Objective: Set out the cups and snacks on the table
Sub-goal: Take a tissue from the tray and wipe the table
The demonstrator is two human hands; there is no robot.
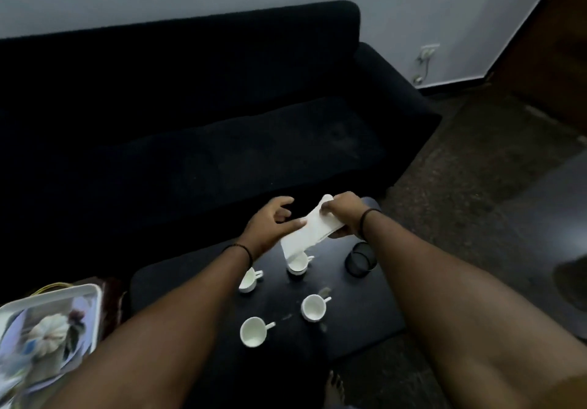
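Gripping a long white packet (309,230), right hand (344,215), four white cups (252,331)

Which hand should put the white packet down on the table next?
The right hand, probably. Its fingers already grip the white packet near the top, above the black table. The left hand only touches the packet's side with open fingers, so it would need to grab first.
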